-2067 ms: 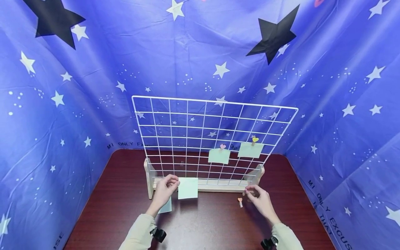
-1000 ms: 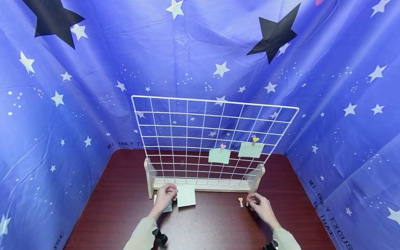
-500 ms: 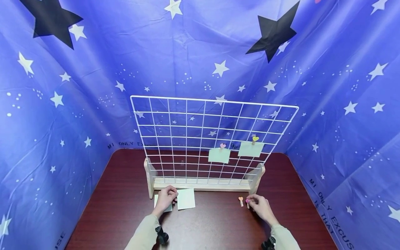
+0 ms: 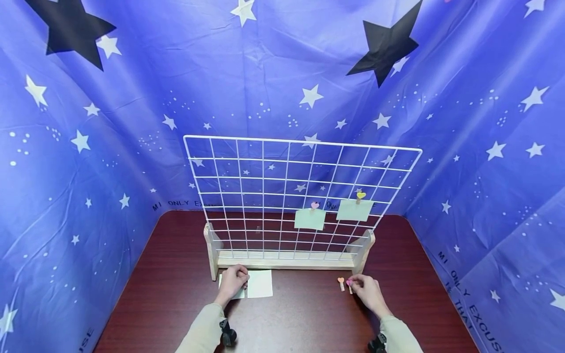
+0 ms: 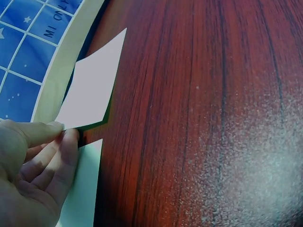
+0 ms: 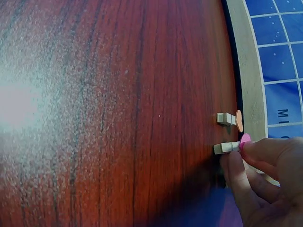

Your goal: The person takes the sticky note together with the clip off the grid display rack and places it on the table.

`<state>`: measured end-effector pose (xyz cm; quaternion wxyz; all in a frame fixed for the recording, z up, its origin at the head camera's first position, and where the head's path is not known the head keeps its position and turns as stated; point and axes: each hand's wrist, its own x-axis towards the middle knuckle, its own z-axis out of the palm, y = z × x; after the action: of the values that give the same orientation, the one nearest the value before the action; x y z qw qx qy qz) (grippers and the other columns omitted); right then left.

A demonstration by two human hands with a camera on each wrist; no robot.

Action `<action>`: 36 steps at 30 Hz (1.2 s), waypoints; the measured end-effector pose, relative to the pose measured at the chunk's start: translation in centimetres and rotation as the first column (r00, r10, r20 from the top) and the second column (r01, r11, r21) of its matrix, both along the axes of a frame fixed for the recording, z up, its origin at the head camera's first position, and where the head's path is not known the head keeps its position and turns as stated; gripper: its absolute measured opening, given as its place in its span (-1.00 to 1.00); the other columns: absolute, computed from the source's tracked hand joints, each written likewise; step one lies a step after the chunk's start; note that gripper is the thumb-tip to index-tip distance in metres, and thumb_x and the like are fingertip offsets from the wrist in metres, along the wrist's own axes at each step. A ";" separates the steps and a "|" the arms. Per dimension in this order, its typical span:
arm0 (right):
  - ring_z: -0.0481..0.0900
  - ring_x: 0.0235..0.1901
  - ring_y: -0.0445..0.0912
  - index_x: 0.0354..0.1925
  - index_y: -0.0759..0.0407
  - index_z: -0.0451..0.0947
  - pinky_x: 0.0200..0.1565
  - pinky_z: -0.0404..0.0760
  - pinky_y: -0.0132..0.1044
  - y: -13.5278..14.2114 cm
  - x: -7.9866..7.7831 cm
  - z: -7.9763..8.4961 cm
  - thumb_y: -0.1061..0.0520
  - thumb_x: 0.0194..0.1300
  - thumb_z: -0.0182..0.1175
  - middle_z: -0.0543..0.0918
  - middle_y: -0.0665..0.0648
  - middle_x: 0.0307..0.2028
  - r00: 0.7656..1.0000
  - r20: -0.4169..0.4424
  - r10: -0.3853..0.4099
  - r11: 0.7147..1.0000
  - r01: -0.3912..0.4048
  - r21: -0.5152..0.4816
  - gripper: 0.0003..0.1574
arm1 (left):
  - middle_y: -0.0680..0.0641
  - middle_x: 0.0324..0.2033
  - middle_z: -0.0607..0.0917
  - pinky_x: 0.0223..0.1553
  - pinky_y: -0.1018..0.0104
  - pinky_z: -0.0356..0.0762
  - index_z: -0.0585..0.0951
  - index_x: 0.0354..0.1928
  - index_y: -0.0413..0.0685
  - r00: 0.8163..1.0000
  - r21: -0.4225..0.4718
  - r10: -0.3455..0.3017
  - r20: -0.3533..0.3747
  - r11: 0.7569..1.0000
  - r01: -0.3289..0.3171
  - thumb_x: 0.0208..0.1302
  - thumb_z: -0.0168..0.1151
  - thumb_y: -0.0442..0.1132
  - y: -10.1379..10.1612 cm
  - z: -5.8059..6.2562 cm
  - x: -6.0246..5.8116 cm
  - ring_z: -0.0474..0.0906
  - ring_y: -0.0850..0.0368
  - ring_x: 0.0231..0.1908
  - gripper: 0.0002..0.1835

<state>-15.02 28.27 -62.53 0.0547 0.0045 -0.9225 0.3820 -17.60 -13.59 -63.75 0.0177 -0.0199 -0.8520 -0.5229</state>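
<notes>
My left hand [image 4: 232, 283] pinches the near-left corner area of a pale square paper note [image 4: 260, 284] between thumb and fingers. In the left wrist view that note [image 5: 94, 87] tilts slightly above the tabletop. A second note [image 5: 84, 187] lies under the same hand, partly covered by it. On the right, my right hand [image 4: 368, 292] pinches a small wooden clothespin with a pink heart [image 6: 245, 140], down at the table. Close beside it lies another clothespin with an orange heart [image 6: 239, 121], apart from the fingers.
Behind the hands stands a white wire grid [image 4: 263, 185] on a wooden base [image 4: 287, 264]. Two pale green notes hang on it, one under a pink heart clothespin [image 4: 315, 206], one under a yellow heart clothespin [image 4: 361, 195]. A starry blue curtain [image 4: 273, 73] surrounds the table [image 4: 295, 318].
The left hand has brought its note down from in front of the grid's base to the tabletop. The right hand has lowered the pink heart clothespin beside the orange one.
</notes>
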 end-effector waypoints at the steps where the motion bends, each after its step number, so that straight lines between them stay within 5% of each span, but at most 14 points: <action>1: 0.53 -0.52 -0.25 -0.43 0.26 0.65 -0.41 0.51 -0.38 0.0 0.0 0.0 0.23 0.19 0.35 0.65 -0.02 -0.54 1.000 -0.002 -0.004 1.000 0.004 0.015 -0.89 | -0.02 -0.67 0.61 -0.61 0.40 0.55 0.56 -0.45 -0.39 1.000 -0.015 0.000 -0.004 1.000 0.000 0.05 0.26 -0.52 0.0 0.0 0.0 0.53 0.24 -0.73 -0.95; 18: 0.55 -0.50 -0.19 -0.37 0.29 0.65 -0.41 0.52 -0.37 0.2 -0.1 -0.1 0.41 0.01 0.26 0.65 0.03 -0.52 1.000 0.011 0.007 1.000 -0.007 0.020 -0.85 | -0.02 -0.65 0.60 -0.63 0.42 0.55 0.55 -0.47 -0.35 0.999 0.002 -0.032 -0.018 0.999 0.032 0.05 0.28 -0.58 -0.3 0.2 0.0 0.58 0.13 -0.70 -0.90; 36: 0.55 -0.51 -0.25 -0.38 0.30 0.65 -0.43 0.54 -0.38 0.3 -0.8 3.6 0.39 0.04 0.32 0.64 0.00 -0.53 0.993 -0.115 0.028 1.000 -0.027 0.016 -0.89 | -0.08 -0.60 0.62 -0.56 0.28 0.60 0.59 -0.42 -0.31 0.993 0.066 -0.111 -0.045 0.991 0.114 0.13 0.25 -0.49 -0.1 2.0 -0.6 0.60 -0.02 -0.63 -0.97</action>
<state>-15.78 28.58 -58.97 0.1024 0.0395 -0.9205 0.3751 -18.17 -13.73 -61.77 0.0065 -0.0782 -0.8307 -0.5512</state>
